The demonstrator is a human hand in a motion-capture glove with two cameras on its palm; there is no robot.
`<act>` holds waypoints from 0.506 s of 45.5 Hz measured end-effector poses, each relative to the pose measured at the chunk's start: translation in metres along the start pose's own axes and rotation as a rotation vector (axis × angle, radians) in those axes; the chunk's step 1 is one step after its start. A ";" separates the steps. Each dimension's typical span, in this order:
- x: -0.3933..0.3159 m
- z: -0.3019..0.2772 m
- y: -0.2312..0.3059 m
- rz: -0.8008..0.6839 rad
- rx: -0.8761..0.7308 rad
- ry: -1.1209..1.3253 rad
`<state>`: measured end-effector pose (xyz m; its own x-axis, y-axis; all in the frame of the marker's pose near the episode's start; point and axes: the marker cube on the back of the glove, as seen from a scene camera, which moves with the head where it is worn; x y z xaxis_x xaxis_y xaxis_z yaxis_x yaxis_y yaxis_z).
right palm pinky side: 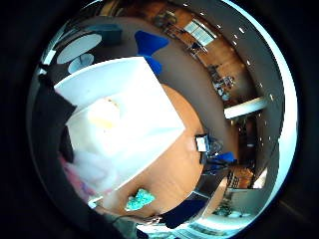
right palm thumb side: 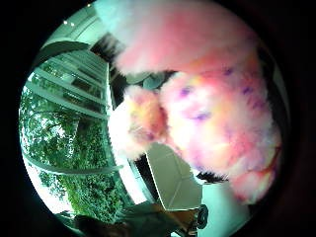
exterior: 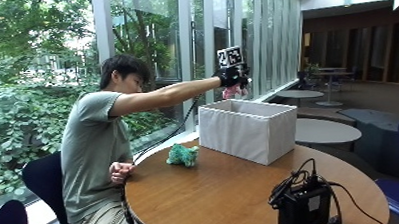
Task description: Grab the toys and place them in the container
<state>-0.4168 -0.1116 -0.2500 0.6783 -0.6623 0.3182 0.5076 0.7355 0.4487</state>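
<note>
A fluffy pink plush toy with yellow and purple flecks (exterior: pixel 233 92) is held by the gloved right hand (exterior: pixel 229 76), whose fingers are curled round its upper part while the rest of it dangles below the palm. In the outside view the arm is stretched out level from the shoulder, and hand and toy are seen above the far rim of the white fabric-sided rectangular container (exterior: pixel 246 130), which stands open-topped on the round wooden tabletop (exterior: pixel 216 191). The relation that matters is vertical: the container's mouth lies below the toy, and in the little finger side palm view its pale interior, with a yellowish shape lying on its floor, is looked straight down into. From this, it is judged that the toy only has to be lowered or released; whether it hangs fully inside the rim line cannot be told. A second toy, a teal plush figure (exterior: pixel 182 155), lies on the tabletop just beside the container's near corner, toward the seated person, whose bare hand (exterior: pixel 120 172) is rested at the table's edge.
</note>
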 end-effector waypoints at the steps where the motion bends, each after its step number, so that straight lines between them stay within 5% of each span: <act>1: 0.002 0.001 0.002 -0.035 -0.009 0.021; 9: -0.002 -0.004 -0.005 -0.108 -0.030 0.054; 23: 0.003 -0.011 0.000 0.025 -0.042 -0.062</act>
<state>-0.4087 -0.1118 -0.2580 0.6576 -0.6500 0.3809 0.5136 0.7567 0.4045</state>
